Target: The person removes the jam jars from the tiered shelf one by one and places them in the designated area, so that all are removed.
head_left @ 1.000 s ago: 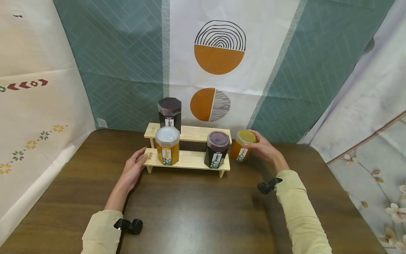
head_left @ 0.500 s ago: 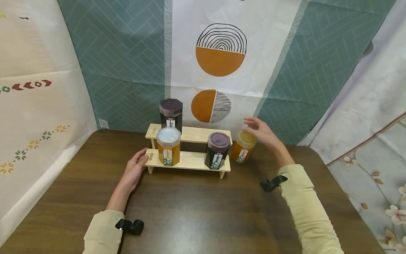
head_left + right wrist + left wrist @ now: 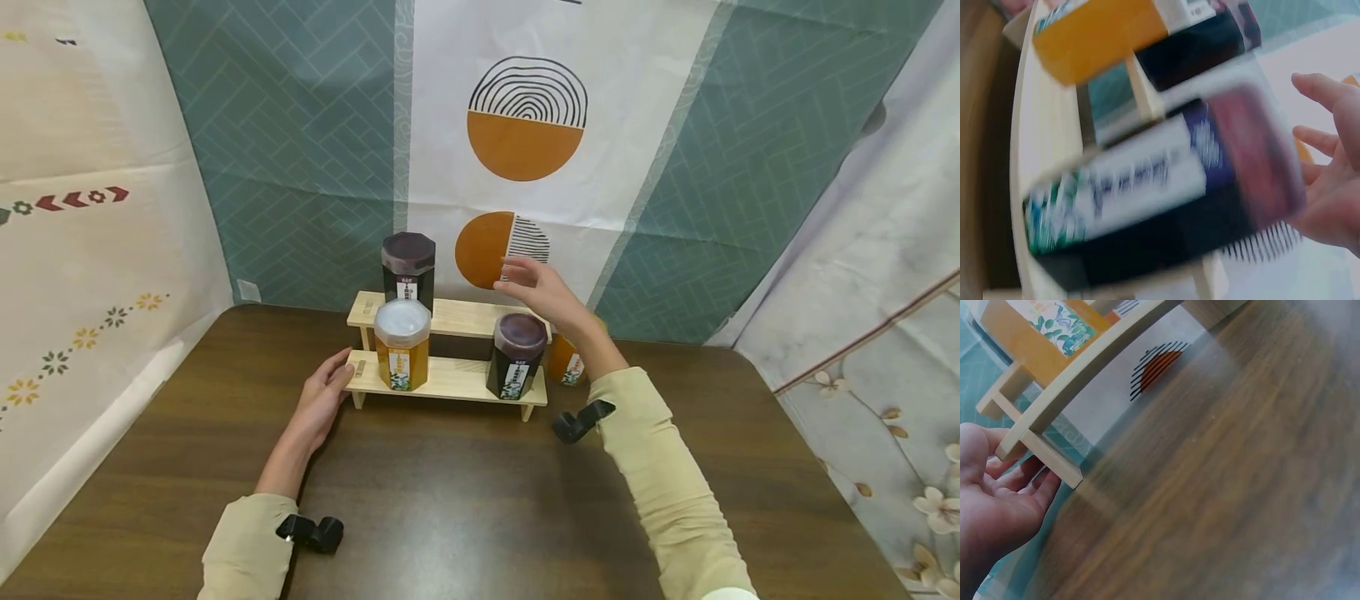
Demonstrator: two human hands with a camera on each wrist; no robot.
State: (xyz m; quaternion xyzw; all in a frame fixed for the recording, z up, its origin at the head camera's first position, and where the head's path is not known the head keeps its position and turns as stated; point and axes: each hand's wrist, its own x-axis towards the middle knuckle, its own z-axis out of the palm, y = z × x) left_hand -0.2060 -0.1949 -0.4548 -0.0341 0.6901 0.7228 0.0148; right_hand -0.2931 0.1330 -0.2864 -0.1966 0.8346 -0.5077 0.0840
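Observation:
A two-step wooden shelf (image 3: 457, 375) stands on the table. My left hand (image 3: 318, 406) grips the left end of its lower step, with fingers curled under the board in the left wrist view. My right hand (image 3: 551, 296) hovers with nothing in it, fingers spread, above and behind a dark jar with a purple lid (image 3: 517, 358) at the lower step's right end. An amber jar with a white lid (image 3: 402, 350) stands left on that step. Behind it, a second dark jar (image 3: 408, 271) sits on the upper step. Right of the shelf, my right wrist partly hides another amber jar (image 3: 564, 364).
The brown wooden table (image 3: 465, 508) extends in front of the shelf. A patterned cloth backdrop (image 3: 300, 167) hangs close behind it. Light printed cloths hang at the left and right sides.
My right hand has let go of the amber jar with the yellow lid, lifted, and moved left over the dark jar. My left hand keeps its hold on the shelf.

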